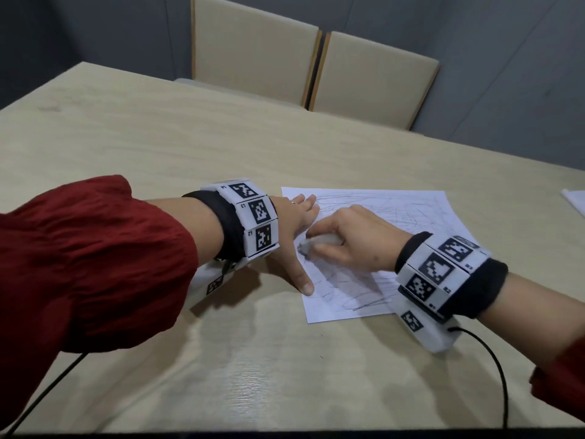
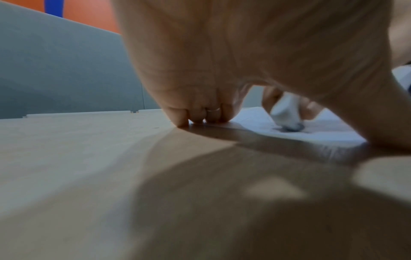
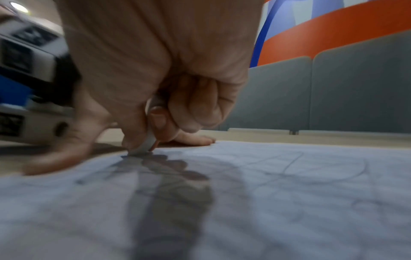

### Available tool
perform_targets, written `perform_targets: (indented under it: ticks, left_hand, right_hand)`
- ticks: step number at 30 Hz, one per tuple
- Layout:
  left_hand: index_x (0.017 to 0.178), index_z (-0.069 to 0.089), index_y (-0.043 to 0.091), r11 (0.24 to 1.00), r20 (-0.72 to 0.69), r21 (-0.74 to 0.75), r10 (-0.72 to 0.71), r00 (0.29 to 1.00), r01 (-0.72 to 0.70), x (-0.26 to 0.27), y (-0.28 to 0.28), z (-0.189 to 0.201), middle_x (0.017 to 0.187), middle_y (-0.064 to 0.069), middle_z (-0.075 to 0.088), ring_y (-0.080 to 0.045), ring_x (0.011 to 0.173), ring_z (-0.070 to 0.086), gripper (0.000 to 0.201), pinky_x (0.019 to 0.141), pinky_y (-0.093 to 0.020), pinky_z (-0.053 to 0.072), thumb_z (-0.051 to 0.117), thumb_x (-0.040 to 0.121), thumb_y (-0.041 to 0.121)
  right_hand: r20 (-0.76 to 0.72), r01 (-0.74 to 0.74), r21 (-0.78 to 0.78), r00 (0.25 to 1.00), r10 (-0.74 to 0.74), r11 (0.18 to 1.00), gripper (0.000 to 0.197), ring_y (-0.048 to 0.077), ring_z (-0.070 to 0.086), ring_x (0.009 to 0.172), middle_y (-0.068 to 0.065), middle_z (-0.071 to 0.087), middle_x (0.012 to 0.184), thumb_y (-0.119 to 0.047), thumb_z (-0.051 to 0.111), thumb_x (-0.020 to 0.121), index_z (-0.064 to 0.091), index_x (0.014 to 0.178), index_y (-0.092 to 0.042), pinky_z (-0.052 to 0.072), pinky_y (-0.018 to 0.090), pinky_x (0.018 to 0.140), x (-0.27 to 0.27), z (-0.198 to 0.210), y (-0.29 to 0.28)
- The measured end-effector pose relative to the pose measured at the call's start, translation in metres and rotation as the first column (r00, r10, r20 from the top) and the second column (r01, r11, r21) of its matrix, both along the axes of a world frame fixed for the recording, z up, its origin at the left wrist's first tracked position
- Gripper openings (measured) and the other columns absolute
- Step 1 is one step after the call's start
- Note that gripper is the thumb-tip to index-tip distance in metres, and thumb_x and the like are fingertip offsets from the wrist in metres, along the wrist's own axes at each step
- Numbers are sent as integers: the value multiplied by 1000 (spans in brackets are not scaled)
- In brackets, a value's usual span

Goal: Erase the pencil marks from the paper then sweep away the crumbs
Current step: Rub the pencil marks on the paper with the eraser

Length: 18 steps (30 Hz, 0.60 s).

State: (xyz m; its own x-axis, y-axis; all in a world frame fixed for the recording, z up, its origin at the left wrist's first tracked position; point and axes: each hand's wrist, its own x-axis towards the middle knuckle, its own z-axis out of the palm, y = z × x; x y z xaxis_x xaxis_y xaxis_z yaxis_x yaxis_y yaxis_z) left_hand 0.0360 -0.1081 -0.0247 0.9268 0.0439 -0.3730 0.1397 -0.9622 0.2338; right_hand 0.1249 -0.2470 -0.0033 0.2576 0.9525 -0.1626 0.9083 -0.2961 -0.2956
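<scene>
A white sheet of paper [image 1: 408, 217] covered in grey pencil scribbles lies on the wooden table [image 1: 158, 147]. My left hand [image 1: 297, 223] lies spread flat on the paper's left edge, fingers straight, thumb stretched toward me. My right hand [image 1: 342, 239] pinches a white eraser [image 1: 311, 245] and presses its greyed tip onto the paper just right of the left hand. In the left wrist view the eraser [image 2: 285, 112] stands tilted with its dirty tip on the paper [image 2: 329, 135]. In the right wrist view the eraser [image 3: 146, 142] touches the paper [image 3: 289, 193] between thumb and fingers.
Two beige chairs [image 1: 316, 64] stand at the table's far side against grey partitions. Another white sheet [image 1: 574, 201] lies at the right edge. Black cables [image 1: 497, 369] trail from both wrist units across the near table. A few dark specks [image 1: 321, 357] lie on the table below the paper.
</scene>
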Motion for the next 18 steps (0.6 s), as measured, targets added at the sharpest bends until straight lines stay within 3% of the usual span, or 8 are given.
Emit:
perform_targets:
  ticks: [3, 7, 10, 15, 18]
  left_hand:
    - [152, 3, 43, 999, 30, -49, 2, 1000, 0, -1, 0, 0, 161, -1, -14, -18, 149, -11, 127, 122, -37, 6, 79, 53, 70]
    - [155, 9, 33, 1000, 21, -20, 0, 1000, 0, 1, 0, -2, 161, -3, -16, -18, 148, -14, 129, 122, -35, 6, 77, 53, 73]
    - [150, 9, 47, 997, 46, -78, 3, 999, 1, 0, 2, -3, 161, -1, -15, -18, 148, -12, 123, 122, -38, 5, 80, 52, 70]
    - [155, -7, 19, 1000, -12, 24, 0, 1000, 1, 0, 1, -2, 160, -3, -18, -17, 148, -13, 145, 122, -35, 5, 75, 51, 77]
    - [155, -9, 23, 1000, -13, 28, 11, 1000, -11, 1, 1, -3, 161, -2, -16, -17, 149, -12, 153, 121, -36, 5, 65, 36, 85]
  right_hand:
    - [33, 28, 28, 999, -29, 999, 11, 9, 49, 66, -11, 58, 65, -34, 59, 85, 68, 89, -39, 49, 34, 71, 5, 2, 4]
    - [-12, -57, -1, 998, 57, 998, 10, 5, 49, 62, -14, 52, 60, -34, 61, 87, 71, 90, -31, 47, 32, 69, -7, -1, 3]
    - [3, 16, 50, 1000, -16, 999, 11, 10, 53, 66, -11, 61, 67, -35, 59, 86, 68, 90, -35, 51, 35, 70, 3, 0, 4]
    - [-5, -41, -4, 999, 41, 999, 11, 3, 48, 57, -14, 53, 54, -37, 62, 87, 66, 77, -40, 41, 29, 61, -3, 0, -2]
    - [35, 84, 17, 996, -84, 996, 11, 4, 51, 67, -19, 56, 60, -37, 63, 85, 63, 84, -48, 45, 29, 67, 12, 6, 1]
